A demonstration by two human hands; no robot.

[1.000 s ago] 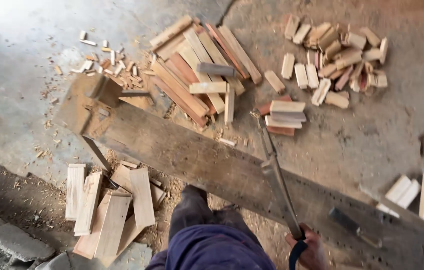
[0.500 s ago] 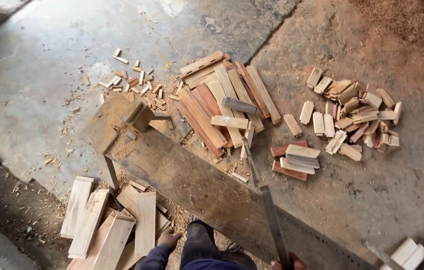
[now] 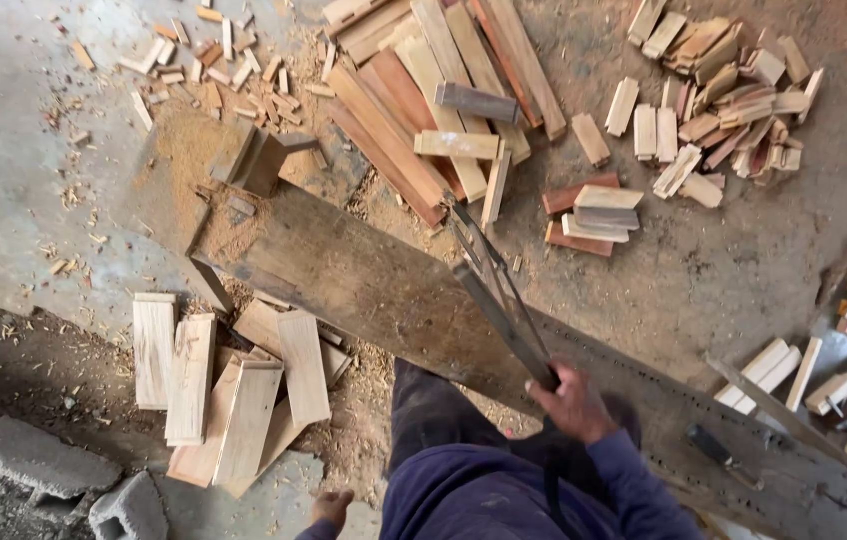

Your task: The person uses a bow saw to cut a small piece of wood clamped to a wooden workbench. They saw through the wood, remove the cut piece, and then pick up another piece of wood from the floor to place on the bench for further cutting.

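Saw [image 3: 502,298]: long and thin, lying slantwise over the dark plank [image 3: 344,270], tip pointing far toward the pile of long slats [image 3: 414,120], handle end near, at the right knee. Gripped at that near end by the right hand [image 3: 574,402], fingers clenched round the handle. Left hand [image 3: 330,506] down low at the near edge, apart from the saw and the plank, seemingly holding nothing; too small there to tell whether slack or curled.

Around it: a wood block [image 3: 266,158] in sawdust at the far left end of the plank, flat boards [image 3: 234,390] on the ground near left, short cut pieces [image 3: 724,90] heaped far right, a small stack of red and pale offcuts [image 3: 589,215] just right of the saw's tip, a dark-handled tool [image 3: 716,446] lying on the plank to the right.

For handling well, as a judgement:
- Keep the grip firm but the wrist loose, so that the long blade runs straight and does not whip or twist.
- Carry the blade low and flat along the plank, teeth away from the legs, which stand just beside the handle.
- Mind the tip: close to the slats and offcuts, easy to snag there.
- Bring the left hand up to steady any piece against the block, fingers well apart from the line of the teeth.
- Stand square to the plank; loose sawdust and boards underfoot on the near left, likely slippery.
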